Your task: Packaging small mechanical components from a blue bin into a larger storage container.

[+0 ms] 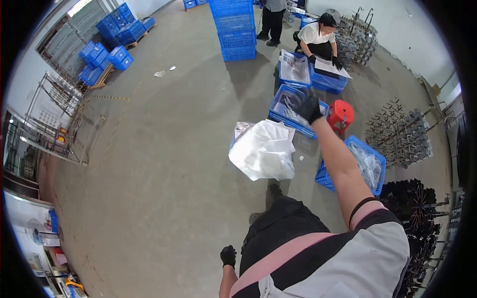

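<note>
My right hand (pixel 309 107), in a black glove, reaches out on a stretched arm over a blue plastic crate (pixel 304 131). Pale, thin items lie inside that crate. The hand covers part of them, and its fingers are too blurred to show whether they grip anything. Low at my left side hangs my left hand (pixel 228 256), also black-gloved, its fingers curled closed with nothing visible in them. In front of my feet, a large white plastic sheet or bag (pixel 263 151) drapes over a container with papers at its edges.
A red stool (pixel 341 114) stands right of the crate. Nearer, another blue crate (pixel 325 175) holds clear plastic. Beyond, a crouching person (pixel 318 35) handles white sheets on a crate. Stacked blue crates (pixel 237 38) stand ahead; racks of metal parts (pixel 402 134) line the right.
</note>
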`<state>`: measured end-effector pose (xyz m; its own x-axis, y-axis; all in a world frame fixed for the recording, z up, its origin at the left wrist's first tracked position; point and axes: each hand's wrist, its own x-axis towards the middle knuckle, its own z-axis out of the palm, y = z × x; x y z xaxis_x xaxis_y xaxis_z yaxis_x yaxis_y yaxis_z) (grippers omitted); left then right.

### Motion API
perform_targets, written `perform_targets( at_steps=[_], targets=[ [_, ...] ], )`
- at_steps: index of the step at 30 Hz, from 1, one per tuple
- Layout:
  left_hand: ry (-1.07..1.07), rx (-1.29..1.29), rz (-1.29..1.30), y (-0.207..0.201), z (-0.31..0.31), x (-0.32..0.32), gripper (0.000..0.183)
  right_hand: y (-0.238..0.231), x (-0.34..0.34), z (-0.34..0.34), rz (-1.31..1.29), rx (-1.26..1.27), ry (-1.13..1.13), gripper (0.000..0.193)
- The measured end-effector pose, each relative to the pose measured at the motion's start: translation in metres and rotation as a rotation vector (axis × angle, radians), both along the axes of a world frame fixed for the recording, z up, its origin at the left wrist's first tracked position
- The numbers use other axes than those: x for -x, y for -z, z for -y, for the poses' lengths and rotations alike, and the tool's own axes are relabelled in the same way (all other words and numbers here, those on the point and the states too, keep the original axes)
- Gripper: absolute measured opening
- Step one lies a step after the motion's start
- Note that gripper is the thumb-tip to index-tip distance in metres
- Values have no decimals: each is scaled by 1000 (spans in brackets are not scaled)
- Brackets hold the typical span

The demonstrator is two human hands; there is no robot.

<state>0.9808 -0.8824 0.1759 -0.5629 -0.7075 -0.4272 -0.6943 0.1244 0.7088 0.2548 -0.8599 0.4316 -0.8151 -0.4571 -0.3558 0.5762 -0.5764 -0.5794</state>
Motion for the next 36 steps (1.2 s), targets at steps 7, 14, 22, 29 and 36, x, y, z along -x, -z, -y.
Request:
perform_targets(
  at_steps=[7, 14, 22, 29, 36],
  targets=[
    [17, 97, -80, -17, -4, 79, 27, -7, 132, -43, -354, 449, -496, 48],
    [166, 270, 115, -43, -24, 136, 8, 75, 168, -44, 20, 537, -816, 31],
    [347, 410, 378, -36, -24, 154, 19, 75, 165, -36, -46, -323, -501, 24],
    [404, 500, 305, -31, 7, 180, 15, 104, 185, -51, -56, -395, -466, 34],
    [442, 407, 147, -36, 73, 204, 14, 76, 189, -60, -250, -658, -382, 49]
  ],
)
